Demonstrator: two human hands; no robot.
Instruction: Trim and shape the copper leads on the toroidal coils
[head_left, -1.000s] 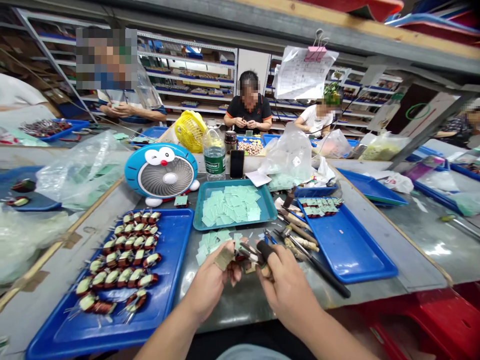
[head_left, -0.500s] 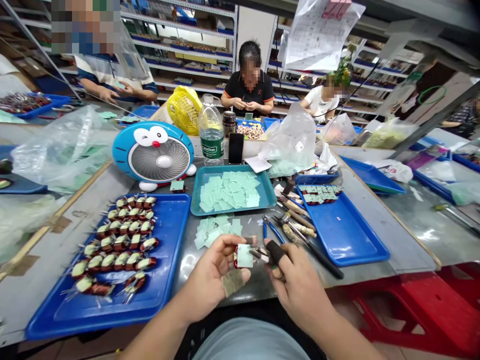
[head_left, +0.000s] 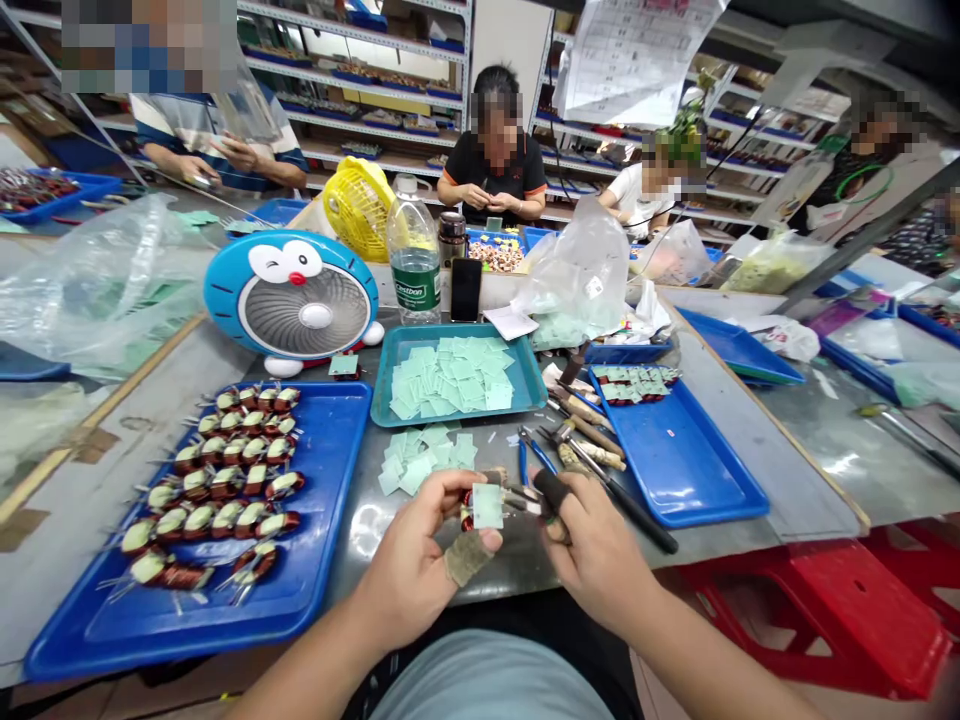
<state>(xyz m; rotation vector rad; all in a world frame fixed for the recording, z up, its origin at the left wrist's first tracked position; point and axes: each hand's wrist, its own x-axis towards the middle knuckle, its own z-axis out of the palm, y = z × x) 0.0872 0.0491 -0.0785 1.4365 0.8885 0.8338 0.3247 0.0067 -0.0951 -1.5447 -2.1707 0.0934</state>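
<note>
In the middle of the head view, my left hand [head_left: 420,555] pinches a copper-wound coil [head_left: 466,512] between thumb and fingers. A square pale green plate [head_left: 488,506] covers the coil's right side, and thin wire leads stick out from it. Closed in my right hand [head_left: 592,540] is a metal-jawed tool that looks like pliers [head_left: 521,500], its jaws pointing left at the leads. Its handles are mostly hidden in the palm. Dark tape wraps a right finger, and tan tape my left thumb. Loose green plates [head_left: 424,455] lie just beyond my left hand.
Left stands a blue tray [head_left: 300,600] with rows of coils. Ahead is a teal tray [head_left: 534,395] of green plates, behind it a fan [head_left: 296,300] and a bottle [head_left: 415,270]. Hand tools [head_left: 600,450] lie beside the right blue tray [head_left: 697,470]. Co-workers sit across the bench.
The view has shifted slightly, so the bench things sit a little further left. Both my hands keep their holds at nearly the same spot. A person has appeared at the upper right.
</note>
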